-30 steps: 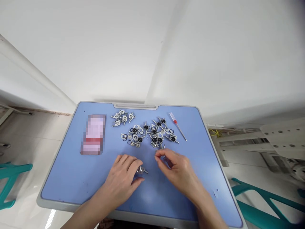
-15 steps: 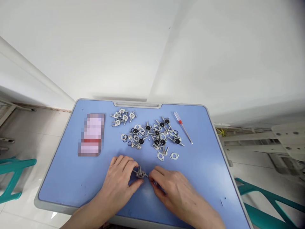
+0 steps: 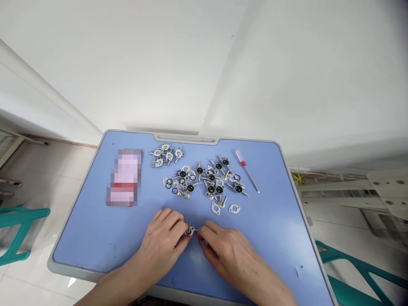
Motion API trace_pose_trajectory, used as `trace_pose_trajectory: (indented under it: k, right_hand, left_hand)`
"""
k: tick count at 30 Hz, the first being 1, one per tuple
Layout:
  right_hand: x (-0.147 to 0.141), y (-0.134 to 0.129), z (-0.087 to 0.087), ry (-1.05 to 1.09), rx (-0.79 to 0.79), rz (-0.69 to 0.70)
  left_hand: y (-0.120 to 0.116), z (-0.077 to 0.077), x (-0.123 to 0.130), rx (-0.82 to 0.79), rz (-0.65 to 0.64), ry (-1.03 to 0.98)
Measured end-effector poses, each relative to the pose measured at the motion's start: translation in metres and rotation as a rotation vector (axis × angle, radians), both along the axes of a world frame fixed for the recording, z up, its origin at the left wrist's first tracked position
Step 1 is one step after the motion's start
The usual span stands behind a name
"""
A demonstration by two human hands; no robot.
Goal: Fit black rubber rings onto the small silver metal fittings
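Observation:
A small metal flange part with an upright stem (image 3: pixel 189 230) sits between my hands, low on the blue tabletop. My left hand (image 3: pixel 162 242) grips it from the left with its fingers curled. My right hand (image 3: pixel 228 255) comes in from the right, its fingertips (image 3: pixel 200 237) against or just beside the part; anything held there is hidden. Above them lies a loose pile of metal flanges, black discs and dark O-rings (image 3: pixel 204 182). Two bare oval flanges (image 3: pixel 216 208) rest just below the pile, closest to my right hand.
A small group of silver parts (image 3: pixel 166 156) lies at the back of the blue table (image 3: pixel 86 238). A red-handled screwdriver (image 3: pixel 247 174) lies at the back right, and a pixelated pink packet (image 3: pixel 124 178) at the left. Teal stools (image 3: pixel 19 225) stand on the floor beyond the table's sides.
My right hand has come down and left from the pile to meet the part in my left hand. The two oval flanges, earlier covered by that hand, now show. The view has shifted slightly.

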State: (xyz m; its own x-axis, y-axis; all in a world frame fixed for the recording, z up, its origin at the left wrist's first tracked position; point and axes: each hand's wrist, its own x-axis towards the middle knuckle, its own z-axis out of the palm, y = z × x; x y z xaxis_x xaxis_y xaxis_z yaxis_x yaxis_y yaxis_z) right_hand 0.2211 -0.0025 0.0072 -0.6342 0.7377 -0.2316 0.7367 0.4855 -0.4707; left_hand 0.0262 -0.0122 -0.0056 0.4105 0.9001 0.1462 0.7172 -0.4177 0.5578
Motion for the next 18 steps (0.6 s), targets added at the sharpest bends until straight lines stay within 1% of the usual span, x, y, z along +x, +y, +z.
trace_pose_trajectory:
  k: [2, 4, 6, 10, 13, 15, 18]
  right_hand:
    - [0.001, 0.001, -0.001, 0.023, -0.017, -0.019]
    - [0.002, 0.003, 0.0, 0.083, -0.045, -0.066]
    - [0.004, 0.007, 0.002, 0.178, -0.088, -0.146]
    - [0.004, 0.015, 0.007, 0.37, -0.192, -0.348]
    - [0.001, 0.018, 0.005, 0.459, -0.273, -0.477]
    - [-0.002, 0.018, 0.001, 0.499, -0.347, -0.518]
    - [-0.008, 0.02, -0.004, 0.528, -0.449, -0.517]
  left_hand:
    - [0.0, -0.001, 0.0, 0.002, -0.002, 0.005]
    - [0.001, -0.001, 0.001, -0.002, 0.001, 0.006]
    - [0.002, -0.002, 0.002, -0.009, 0.001, 0.004]
    - [0.002, -0.004, 0.002, -0.001, -0.003, -0.016]
    - [0.001, -0.006, 0.001, 0.022, 0.0, -0.022]
    - [0.001, -0.007, 0.001, 0.033, -0.002, -0.013]
    - [0.002, -0.008, 0.001, 0.035, -0.006, 0.002]
